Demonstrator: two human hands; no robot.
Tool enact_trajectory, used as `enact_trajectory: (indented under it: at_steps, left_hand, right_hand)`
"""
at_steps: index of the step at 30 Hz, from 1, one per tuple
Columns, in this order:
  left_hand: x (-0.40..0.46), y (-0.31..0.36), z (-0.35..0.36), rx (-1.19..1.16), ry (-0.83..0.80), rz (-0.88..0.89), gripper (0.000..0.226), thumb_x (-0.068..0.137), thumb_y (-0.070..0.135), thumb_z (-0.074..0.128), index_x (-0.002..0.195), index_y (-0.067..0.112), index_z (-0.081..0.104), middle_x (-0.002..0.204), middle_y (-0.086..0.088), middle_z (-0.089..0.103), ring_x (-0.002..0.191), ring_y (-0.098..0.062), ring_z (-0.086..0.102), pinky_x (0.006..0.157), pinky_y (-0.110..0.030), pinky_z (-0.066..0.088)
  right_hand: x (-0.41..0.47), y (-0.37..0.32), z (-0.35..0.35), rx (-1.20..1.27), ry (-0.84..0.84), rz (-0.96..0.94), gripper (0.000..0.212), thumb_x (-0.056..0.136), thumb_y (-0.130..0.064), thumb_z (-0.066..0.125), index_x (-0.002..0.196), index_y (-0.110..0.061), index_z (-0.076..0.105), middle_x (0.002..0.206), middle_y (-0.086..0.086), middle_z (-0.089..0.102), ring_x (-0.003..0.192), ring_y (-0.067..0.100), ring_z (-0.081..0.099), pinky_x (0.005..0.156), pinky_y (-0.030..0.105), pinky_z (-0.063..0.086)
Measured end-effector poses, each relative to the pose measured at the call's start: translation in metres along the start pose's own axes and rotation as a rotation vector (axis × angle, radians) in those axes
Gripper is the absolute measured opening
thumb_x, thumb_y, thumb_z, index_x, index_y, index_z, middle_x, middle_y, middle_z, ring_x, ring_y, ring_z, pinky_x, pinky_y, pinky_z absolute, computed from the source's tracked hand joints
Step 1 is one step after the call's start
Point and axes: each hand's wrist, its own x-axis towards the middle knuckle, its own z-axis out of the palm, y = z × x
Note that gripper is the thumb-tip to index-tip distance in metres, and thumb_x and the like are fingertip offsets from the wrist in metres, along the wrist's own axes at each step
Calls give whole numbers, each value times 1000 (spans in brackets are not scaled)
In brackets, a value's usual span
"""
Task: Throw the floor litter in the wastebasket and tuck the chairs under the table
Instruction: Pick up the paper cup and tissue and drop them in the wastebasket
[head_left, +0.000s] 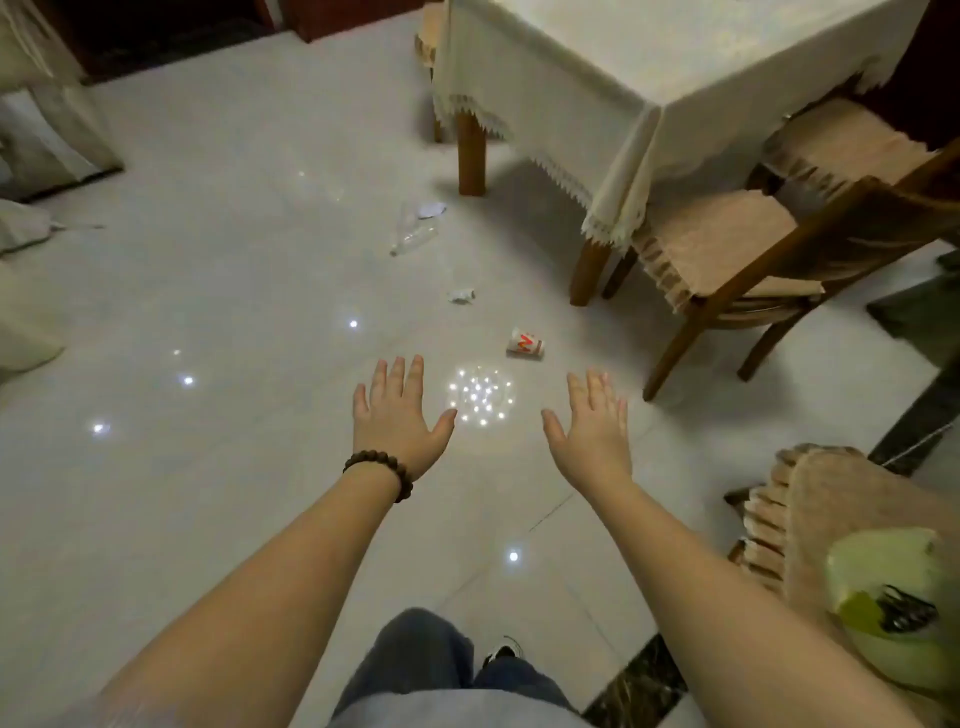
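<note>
Litter on floor: paper cup (525, 344) on its side ahead, long axis left-right, nearer right hand (589, 426). Left hand (397, 410) also empty, fingers spread. Crumpled paper (461, 295) and plastic bottle (414, 234) farther off.

on the floor (208, 291), a paper cup (525, 344) lies on its side just ahead of the two hands, near the chair (737, 260) at the table's (623, 67) near corner. farther out lie a crumpled paper (461, 295), then a plastic bottle (413, 236) beside the table leg.
</note>
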Motion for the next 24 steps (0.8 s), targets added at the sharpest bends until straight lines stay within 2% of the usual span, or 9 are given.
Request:
enact_trajectory:
  at_steps: [5,10,16,24]
  left_hand:
    - [25,-3,11,-41,-15,-43,78,88,60,31,149,20,5,157,-5,10,144,-21,0,115,-47,6]
    - [88,-22,17,-83,-38,-68,78,88,59,34,149,19,4,157,-5,10,144,-21,-1,115,-46,4]
    - [220,-69,17,-82,-71,-38,78,88,58,36,149,19,6,157,-5,12,144,-22,0,115,-46,5]
    - [410,-145,-15,-9,-183,71,76,89,55,37,148,17,9,157,-5,13,144,-21,2,115,-45,7]
  right_hand:
    - [27,2,13,-29,-57,33,62,97,-48,35,150,-20,18,161,4,7,147,20,-4,116,38,-7]
    - [85,-7,29,-33,-62,56,62,97,-46,37,150,-18,19,160,5,9,147,21,-2,118,40,-3]
    - [192,-48,66,8,-50,158,60,97,-43,41,148,-17,24,159,6,13,147,21,1,120,41,3]
    - [334,-106,85,80,0,429,58,96,-36,47,146,-13,29,157,11,21,146,26,10,119,43,11]
